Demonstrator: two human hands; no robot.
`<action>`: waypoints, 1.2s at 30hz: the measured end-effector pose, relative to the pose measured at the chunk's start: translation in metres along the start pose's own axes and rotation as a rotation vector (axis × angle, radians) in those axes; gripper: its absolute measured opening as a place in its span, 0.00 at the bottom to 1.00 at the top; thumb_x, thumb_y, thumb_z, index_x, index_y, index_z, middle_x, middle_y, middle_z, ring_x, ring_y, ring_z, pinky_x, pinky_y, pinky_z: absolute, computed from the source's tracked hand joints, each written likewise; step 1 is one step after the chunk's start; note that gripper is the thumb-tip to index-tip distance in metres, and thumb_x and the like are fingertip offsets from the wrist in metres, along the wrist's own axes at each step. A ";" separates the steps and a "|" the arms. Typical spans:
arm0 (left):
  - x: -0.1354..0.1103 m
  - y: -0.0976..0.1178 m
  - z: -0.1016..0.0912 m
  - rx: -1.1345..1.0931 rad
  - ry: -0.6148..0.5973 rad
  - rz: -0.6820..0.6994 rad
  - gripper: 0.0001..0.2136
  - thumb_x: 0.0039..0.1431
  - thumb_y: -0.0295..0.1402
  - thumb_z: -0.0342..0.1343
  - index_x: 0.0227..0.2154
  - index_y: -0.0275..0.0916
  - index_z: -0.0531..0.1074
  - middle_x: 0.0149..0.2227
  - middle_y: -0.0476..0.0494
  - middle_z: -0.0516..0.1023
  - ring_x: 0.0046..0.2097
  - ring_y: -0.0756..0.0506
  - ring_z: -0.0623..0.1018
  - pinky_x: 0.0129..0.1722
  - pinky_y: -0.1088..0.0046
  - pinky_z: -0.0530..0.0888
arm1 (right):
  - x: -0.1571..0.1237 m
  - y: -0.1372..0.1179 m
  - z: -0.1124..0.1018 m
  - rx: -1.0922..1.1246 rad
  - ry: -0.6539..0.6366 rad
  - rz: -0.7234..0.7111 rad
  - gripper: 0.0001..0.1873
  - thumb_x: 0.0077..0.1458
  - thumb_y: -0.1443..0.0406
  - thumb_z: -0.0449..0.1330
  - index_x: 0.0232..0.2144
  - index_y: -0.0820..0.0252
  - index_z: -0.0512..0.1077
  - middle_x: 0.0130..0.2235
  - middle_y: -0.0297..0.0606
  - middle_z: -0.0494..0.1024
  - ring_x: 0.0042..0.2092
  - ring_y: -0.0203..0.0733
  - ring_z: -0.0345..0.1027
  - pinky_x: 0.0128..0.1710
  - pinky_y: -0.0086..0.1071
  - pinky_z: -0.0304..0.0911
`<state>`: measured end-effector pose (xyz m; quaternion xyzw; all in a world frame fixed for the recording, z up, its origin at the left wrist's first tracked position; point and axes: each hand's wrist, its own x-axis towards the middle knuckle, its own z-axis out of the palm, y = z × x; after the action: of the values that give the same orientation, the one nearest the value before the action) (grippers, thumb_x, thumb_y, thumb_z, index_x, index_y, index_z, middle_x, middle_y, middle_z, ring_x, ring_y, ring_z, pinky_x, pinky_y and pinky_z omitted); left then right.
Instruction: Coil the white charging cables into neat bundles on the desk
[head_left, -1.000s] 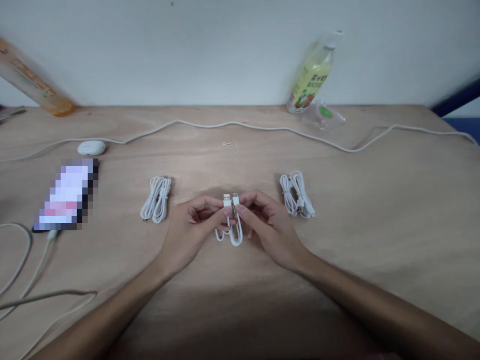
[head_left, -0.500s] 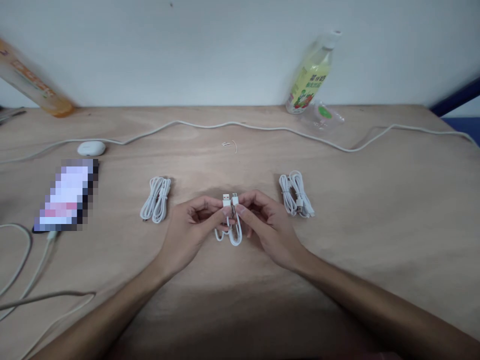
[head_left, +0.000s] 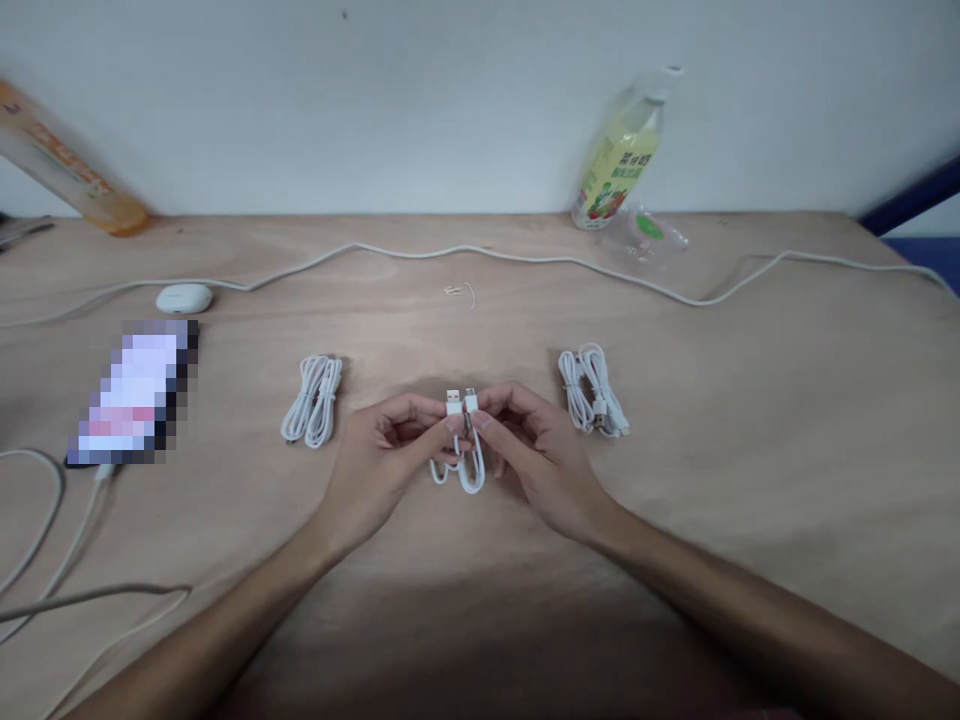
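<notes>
Between my hands is a white USB cable (head_left: 472, 474), looped up, with its two plugs side by side and pointing away from me. My left hand (head_left: 394, 445) pinches the cable by the left plug, which has a USB-A end. The other plug is held between the thumb and fingers of my right hand (head_left: 529, 445). Part of the cable's loops hangs below the fingertips; the rest is hidden by them. A coiled white cable bundle (head_left: 321, 400) lies left of my hands, and more coiled white cable (head_left: 592, 392) lies to their right.
A long white cord (head_left: 525, 256) crosses the wooden table (head_left: 750, 400). Small tie scraps (head_left: 453, 291) lie beyond my hands. At left are a phone (head_left: 135, 395), plugged in, and a white earbud case (head_left: 184, 298). A yellow-labelled bottle (head_left: 621, 160), clear plastic packaging (head_left: 646, 235) and an orange bottle (head_left: 75, 165) stand near the wall.
</notes>
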<state>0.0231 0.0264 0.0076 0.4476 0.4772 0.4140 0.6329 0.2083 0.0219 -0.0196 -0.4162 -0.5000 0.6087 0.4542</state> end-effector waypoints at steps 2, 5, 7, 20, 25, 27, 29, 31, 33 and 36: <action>0.000 0.001 0.001 0.004 0.005 -0.008 0.10 0.52 0.35 0.77 0.32 0.38 0.83 0.29 0.48 0.88 0.29 0.50 0.85 0.34 0.80 0.84 | 0.000 0.000 0.000 0.002 -0.003 -0.005 0.13 0.66 0.54 0.67 0.40 0.57 0.77 0.34 0.33 0.79 0.29 0.33 0.69 0.26 0.27 0.66; 0.000 0.002 0.001 0.014 0.009 -0.016 0.10 0.51 0.34 0.78 0.32 0.38 0.83 0.29 0.48 0.88 0.29 0.49 0.85 0.35 0.78 0.84 | 0.000 -0.001 0.000 0.003 -0.005 -0.007 0.12 0.66 0.54 0.67 0.40 0.56 0.77 0.33 0.32 0.79 0.29 0.33 0.68 0.26 0.27 0.66; 0.000 0.002 0.001 0.028 0.011 -0.018 0.10 0.52 0.35 0.77 0.32 0.39 0.83 0.29 0.47 0.88 0.30 0.48 0.86 0.35 0.76 0.85 | 0.000 -0.001 0.000 0.003 -0.003 -0.007 0.12 0.66 0.54 0.67 0.40 0.56 0.77 0.33 0.32 0.78 0.28 0.33 0.67 0.26 0.27 0.66; 0.000 0.000 0.000 0.070 0.012 -0.008 0.12 0.55 0.39 0.76 0.34 0.38 0.82 0.33 0.44 0.89 0.32 0.45 0.87 0.37 0.72 0.86 | 0.000 0.000 0.000 -0.004 -0.001 -0.001 0.13 0.67 0.54 0.67 0.40 0.57 0.77 0.33 0.32 0.78 0.28 0.33 0.67 0.26 0.27 0.66; 0.000 0.002 -0.001 0.056 0.009 -0.013 0.12 0.54 0.38 0.76 0.33 0.38 0.82 0.31 0.45 0.89 0.32 0.46 0.87 0.36 0.74 0.86 | -0.001 0.000 0.000 -0.020 -0.003 0.007 0.14 0.67 0.52 0.67 0.41 0.56 0.77 0.34 0.33 0.79 0.30 0.34 0.69 0.26 0.28 0.66; 0.000 0.001 -0.001 0.052 0.011 -0.014 0.11 0.54 0.38 0.76 0.34 0.38 0.83 0.31 0.45 0.89 0.31 0.47 0.87 0.36 0.74 0.86 | -0.001 0.000 -0.001 -0.015 -0.005 0.007 0.13 0.67 0.53 0.67 0.41 0.56 0.77 0.34 0.33 0.79 0.29 0.34 0.69 0.26 0.28 0.67; 0.000 0.000 -0.001 0.049 0.013 -0.016 0.11 0.54 0.38 0.76 0.35 0.38 0.83 0.32 0.45 0.89 0.31 0.47 0.87 0.36 0.74 0.86 | 0.000 0.001 -0.001 -0.009 -0.005 0.001 0.12 0.67 0.54 0.67 0.41 0.56 0.77 0.34 0.32 0.79 0.29 0.33 0.69 0.26 0.28 0.67; 0.000 -0.001 -0.001 0.044 0.014 -0.016 0.11 0.54 0.37 0.76 0.35 0.38 0.83 0.32 0.45 0.89 0.31 0.47 0.87 0.36 0.74 0.86 | 0.000 0.001 0.000 -0.007 -0.007 -0.006 0.12 0.67 0.54 0.67 0.41 0.56 0.77 0.34 0.32 0.79 0.29 0.33 0.68 0.27 0.28 0.67; 0.000 -0.002 -0.001 0.048 0.015 -0.012 0.11 0.54 0.37 0.76 0.35 0.38 0.83 0.33 0.45 0.89 0.32 0.47 0.87 0.36 0.74 0.86 | 0.000 0.001 0.000 -0.008 -0.005 -0.010 0.12 0.67 0.54 0.67 0.41 0.55 0.77 0.34 0.32 0.79 0.29 0.34 0.68 0.26 0.28 0.67; 0.000 -0.002 -0.002 0.069 0.017 -0.013 0.11 0.55 0.38 0.75 0.35 0.38 0.83 0.34 0.44 0.89 0.32 0.46 0.87 0.36 0.73 0.86 | 0.000 0.000 0.000 -0.017 -0.001 -0.003 0.12 0.67 0.53 0.66 0.41 0.55 0.77 0.34 0.33 0.79 0.29 0.35 0.70 0.26 0.28 0.67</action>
<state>0.0217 0.0265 0.0048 0.4623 0.4996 0.3970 0.6156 0.2089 0.0216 -0.0199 -0.4190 -0.5060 0.6038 0.4514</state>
